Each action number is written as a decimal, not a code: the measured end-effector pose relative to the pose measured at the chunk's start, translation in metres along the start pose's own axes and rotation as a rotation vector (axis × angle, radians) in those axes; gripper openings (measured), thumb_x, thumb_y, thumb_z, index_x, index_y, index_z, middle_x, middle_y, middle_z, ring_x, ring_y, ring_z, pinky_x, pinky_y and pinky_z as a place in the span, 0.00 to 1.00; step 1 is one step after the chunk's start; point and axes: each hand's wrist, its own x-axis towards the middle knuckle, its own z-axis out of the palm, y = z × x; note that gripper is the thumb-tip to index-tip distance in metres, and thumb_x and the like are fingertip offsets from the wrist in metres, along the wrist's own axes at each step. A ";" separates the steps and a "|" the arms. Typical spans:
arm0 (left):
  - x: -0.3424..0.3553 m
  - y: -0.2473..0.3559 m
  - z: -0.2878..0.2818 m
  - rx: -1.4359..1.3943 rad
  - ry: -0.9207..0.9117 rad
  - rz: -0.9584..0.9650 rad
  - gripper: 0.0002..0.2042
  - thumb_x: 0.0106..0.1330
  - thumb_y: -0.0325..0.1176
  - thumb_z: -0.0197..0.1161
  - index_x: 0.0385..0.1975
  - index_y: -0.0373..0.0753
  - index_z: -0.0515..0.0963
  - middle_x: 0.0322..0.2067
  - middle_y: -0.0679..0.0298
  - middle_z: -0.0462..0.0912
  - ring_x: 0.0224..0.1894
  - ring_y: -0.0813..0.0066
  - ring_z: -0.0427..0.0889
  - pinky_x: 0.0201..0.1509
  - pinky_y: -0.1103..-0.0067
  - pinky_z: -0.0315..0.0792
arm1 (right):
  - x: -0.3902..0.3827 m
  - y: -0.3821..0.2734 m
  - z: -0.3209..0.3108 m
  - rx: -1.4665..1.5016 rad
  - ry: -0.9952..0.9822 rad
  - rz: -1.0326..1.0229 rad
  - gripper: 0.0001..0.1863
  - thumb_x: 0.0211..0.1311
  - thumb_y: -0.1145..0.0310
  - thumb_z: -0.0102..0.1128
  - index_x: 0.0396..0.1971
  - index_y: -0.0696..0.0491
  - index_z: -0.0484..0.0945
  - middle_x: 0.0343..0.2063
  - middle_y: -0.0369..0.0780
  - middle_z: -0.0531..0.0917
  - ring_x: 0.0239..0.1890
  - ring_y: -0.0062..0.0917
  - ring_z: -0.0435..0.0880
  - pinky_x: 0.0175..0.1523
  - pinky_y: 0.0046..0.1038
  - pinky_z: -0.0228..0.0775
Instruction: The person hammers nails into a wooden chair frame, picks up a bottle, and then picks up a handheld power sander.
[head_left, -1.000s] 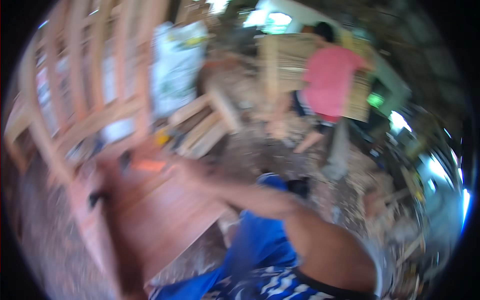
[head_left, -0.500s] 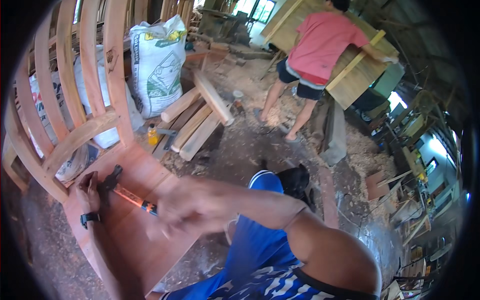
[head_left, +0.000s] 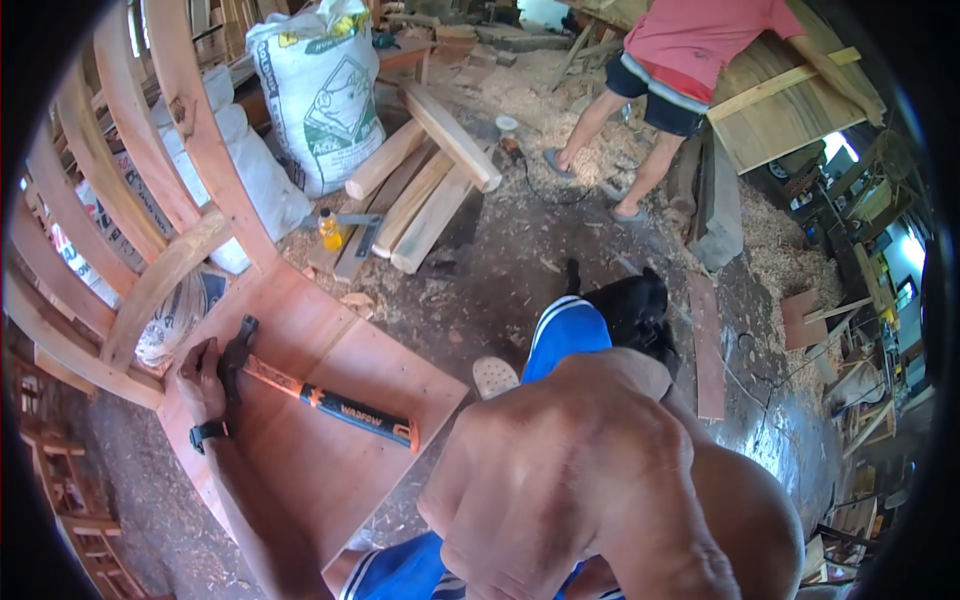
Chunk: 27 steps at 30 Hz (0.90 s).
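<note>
Checking the head feed, I saw the hammer [head_left: 325, 398] lying on the chair's seat [head_left: 330, 480], head near the slatted back [head_left: 205, 140], orange-and-black handle slanting toward the seat's right side. Left hand [head_left: 203, 385] was at the seat, just beside the hammer head, fingers bent partway; I couldn't tell if they pinched anything small. Dark watch [head_left: 208, 432] on that wrist. Right hand [head_left: 560, 460] loomed close to the camera, back of it toward me, over the blue shorts [head_left: 570, 340]; fingers hidden, so I couldn't tell how far open it was or whether it held anything. Beyond the seat I logged a yellow bottle [head_left: 330, 232] beside piled lumber [head_left: 415, 205], a white sack [head_left: 320, 110] behind those, and a black animal [head_left: 630, 305] near the knee. Upper right, a co-worker [head_left: 695, 50] in pink stood by a wood panel [head_left: 790, 115]. Shavings [head_left: 800, 265] littered the floor.
</note>
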 end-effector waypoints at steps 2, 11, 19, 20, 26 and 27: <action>-0.012 0.071 0.023 0.170 -0.037 -0.064 0.13 0.72 0.32 0.64 0.47 0.29 0.85 0.38 0.57 0.89 0.40 0.74 0.84 0.49 0.78 0.76 | -0.011 -0.007 -0.002 -0.011 0.048 0.020 0.12 0.62 0.65 0.66 0.41 0.55 0.85 0.28 0.40 0.86 0.31 0.27 0.85 0.36 0.32 0.75; -0.019 0.085 -0.003 0.341 0.022 -0.047 0.15 0.72 0.35 0.65 0.47 0.28 0.85 0.39 0.56 0.90 0.42 0.74 0.85 0.51 0.77 0.75 | 0.021 0.067 -0.086 0.005 -0.010 0.135 0.16 0.60 0.64 0.69 0.45 0.55 0.87 0.26 0.41 0.86 0.29 0.24 0.84 0.34 0.27 0.75; -0.016 0.019 -0.008 -0.036 0.042 -0.192 0.13 0.72 0.33 0.65 0.48 0.31 0.86 0.42 0.61 0.89 0.43 0.79 0.83 0.51 0.80 0.75 | 0.010 0.266 -0.207 -0.665 0.439 0.558 0.12 0.60 0.62 0.68 0.35 0.54 0.90 0.33 0.43 0.91 0.34 0.21 0.89 0.41 0.28 0.78; -0.015 0.020 -0.005 -0.081 0.022 -0.204 0.13 0.71 0.33 0.65 0.48 0.31 0.86 0.41 0.61 0.89 0.43 0.79 0.83 0.51 0.80 0.75 | -0.001 0.292 -0.238 -0.729 0.585 0.666 0.14 0.59 0.60 0.68 0.35 0.55 0.90 0.33 0.44 0.91 0.35 0.23 0.89 0.42 0.29 0.78; -0.015 0.044 0.008 -0.137 0.044 -0.223 0.11 0.72 0.30 0.63 0.46 0.30 0.85 0.35 0.63 0.88 0.38 0.79 0.83 0.45 0.81 0.75 | -0.095 0.472 -0.415 -0.948 0.600 1.378 0.24 0.58 0.51 0.66 0.39 0.58 0.88 0.35 0.48 0.90 0.36 0.39 0.91 0.45 0.37 0.82; -0.017 0.044 0.006 -0.122 0.082 -0.234 0.11 0.72 0.30 0.63 0.46 0.30 0.85 0.35 0.63 0.88 0.38 0.79 0.83 0.45 0.81 0.75 | -0.098 0.491 -0.418 -0.831 0.488 1.482 0.25 0.57 0.51 0.66 0.40 0.59 0.87 0.36 0.48 0.90 0.38 0.41 0.91 0.47 0.38 0.82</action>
